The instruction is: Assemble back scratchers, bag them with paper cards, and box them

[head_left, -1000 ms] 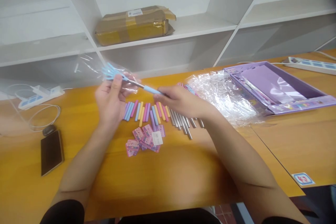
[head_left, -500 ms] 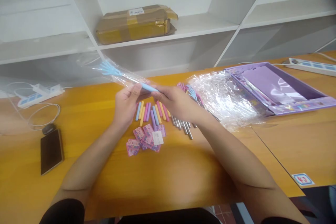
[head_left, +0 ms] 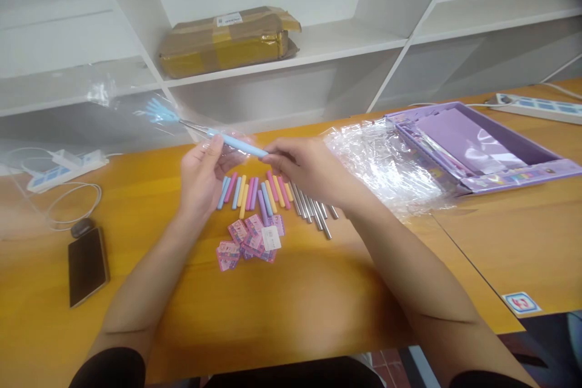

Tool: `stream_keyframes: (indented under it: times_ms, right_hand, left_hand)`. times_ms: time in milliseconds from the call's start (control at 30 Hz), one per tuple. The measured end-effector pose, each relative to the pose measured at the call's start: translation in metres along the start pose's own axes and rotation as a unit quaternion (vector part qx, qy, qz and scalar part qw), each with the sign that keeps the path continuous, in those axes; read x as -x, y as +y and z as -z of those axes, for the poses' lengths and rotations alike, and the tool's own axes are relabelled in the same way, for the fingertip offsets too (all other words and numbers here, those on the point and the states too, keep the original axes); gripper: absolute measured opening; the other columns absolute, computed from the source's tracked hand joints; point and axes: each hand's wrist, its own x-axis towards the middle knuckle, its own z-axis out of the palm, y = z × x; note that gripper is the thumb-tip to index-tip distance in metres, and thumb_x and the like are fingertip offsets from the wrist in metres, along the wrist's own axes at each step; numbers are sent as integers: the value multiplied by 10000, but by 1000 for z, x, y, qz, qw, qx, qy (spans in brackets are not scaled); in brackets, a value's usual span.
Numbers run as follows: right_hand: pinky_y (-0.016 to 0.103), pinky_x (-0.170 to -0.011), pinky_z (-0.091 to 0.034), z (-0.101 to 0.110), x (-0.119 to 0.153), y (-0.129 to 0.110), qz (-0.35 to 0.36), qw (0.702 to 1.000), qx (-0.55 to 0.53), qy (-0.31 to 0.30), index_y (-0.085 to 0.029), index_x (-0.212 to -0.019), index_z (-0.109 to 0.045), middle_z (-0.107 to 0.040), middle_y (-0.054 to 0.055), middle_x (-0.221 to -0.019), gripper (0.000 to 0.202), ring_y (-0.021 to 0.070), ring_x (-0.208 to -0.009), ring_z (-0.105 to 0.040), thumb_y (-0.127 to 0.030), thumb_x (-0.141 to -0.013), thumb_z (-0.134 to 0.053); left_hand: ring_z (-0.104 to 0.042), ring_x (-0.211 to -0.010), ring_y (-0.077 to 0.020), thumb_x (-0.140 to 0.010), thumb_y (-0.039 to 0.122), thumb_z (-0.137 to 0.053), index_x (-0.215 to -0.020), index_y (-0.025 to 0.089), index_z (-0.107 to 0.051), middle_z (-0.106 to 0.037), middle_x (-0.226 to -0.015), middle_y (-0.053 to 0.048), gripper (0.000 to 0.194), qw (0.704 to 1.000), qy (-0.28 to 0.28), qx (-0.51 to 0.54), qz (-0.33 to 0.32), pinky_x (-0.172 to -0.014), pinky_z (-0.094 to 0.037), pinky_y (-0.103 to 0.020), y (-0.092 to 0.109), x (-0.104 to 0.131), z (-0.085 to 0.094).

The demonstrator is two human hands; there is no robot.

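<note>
A light-blue back scratcher [head_left: 240,145] with a hand-shaped head and a metal rod slants up to the left above the table. Thumb and fingers of my left hand [head_left: 202,173] close around it where the handle meets the rod. Clear plastic wrap [head_left: 102,94] shows around its head and by my left fingers. My right hand [head_left: 313,170] pinches the handle's lower end. Beneath my hands lie several coloured handle tubes [head_left: 252,194], and several metal rods [head_left: 313,209] stick out below my right hand. Several pink printed cards [head_left: 245,239] are heaped nearer me, a white label on top.
Crumpled clear plastic bags [head_left: 382,163] lie right of my hands, against an open purple box [head_left: 531,177]. A phone [head_left: 88,267] and a power strip [head_left: 68,170] with cables are at the left. A taped carton [head_left: 227,42] sits on the shelf behind.
The back scratcher's head has moved left and more of its blue handle shows between my hands. My left hand has shifted left. My right hand now covers the hand-shaped heads seen behind it.
</note>
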Motion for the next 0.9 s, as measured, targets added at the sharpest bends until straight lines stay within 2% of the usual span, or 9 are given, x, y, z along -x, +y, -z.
stream_keyframes:
  times_ms: [133,300,400,533,667,800,900]
  right_hand:
    - [297,-684,-341,-5,-2,2,11,1000,-20,15,-194,-908,-739,-638,-11,-728,348,130,-678,-497,-473,-1072,-611]
    - [296,-666,-358,-8,-5,7,-10,997,-60,55,-187,-818,-656,-613,-9,-744,428,127,-698,-504,-576,-921,-804]
    - [291,-682,-404,-6,-7,11,5,996,-66,67,-197,-942,-650,-640,11,-912,411,127,-741,-530,-524,-859,-884]
    - [313,-746,-462,-1,-6,14,72,995,-50,54,-226,-1112,-665,-642,36,-1135,313,131,-784,-561,-380,-912,-850]
    - [339,-779,-472,1,-3,12,111,993,-26,24,-240,-1125,-688,-658,40,-1150,199,152,-800,-582,-261,-948,-777]
    - [350,-803,-464,-2,-3,10,113,993,9,26,-251,-1175,-695,-668,54,-1178,229,184,-857,-602,-218,-952,-735]
    - [344,-823,-465,-7,-3,9,99,994,33,43,-250,-1281,-664,-685,64,-1199,325,198,-898,-620,-219,-962,-718]
  left_hand:
    - [-820,-971,-224,-893,569,-840,-1031,156,-796,-835,-1019,-115,438,999,-37,-2,34,-882,-672,-313,-7,9,-8]
    - [-816,-964,-230,-874,567,-857,-987,157,-816,-836,-1011,-117,427,997,-61,2,54,-884,-674,-331,-14,14,-12]
    - [-817,-970,-239,-882,547,-854,-957,160,-824,-838,-1009,-119,396,997,-66,-2,45,-884,-673,-334,-14,13,-11]
    - [-820,-984,-257,-884,524,-852,-958,155,-826,-842,-1038,-132,378,996,-79,-10,40,-889,-676,-352,-10,10,-8]
    - [-824,-958,-261,-888,508,-844,-958,154,-824,-846,-1036,-135,362,994,-97,-16,50,-865,-680,-356,-9,9,-6]
    - [-827,-914,-260,-871,541,-852,-905,156,-816,-850,-1004,-130,388,994,-90,-34,56,-839,-680,-349,-15,10,-5]
    - [-827,-871,-254,-863,555,-861,-923,162,-811,-851,-971,-117,401,991,-99,-47,71,-800,-679,-336,-24,15,-7]
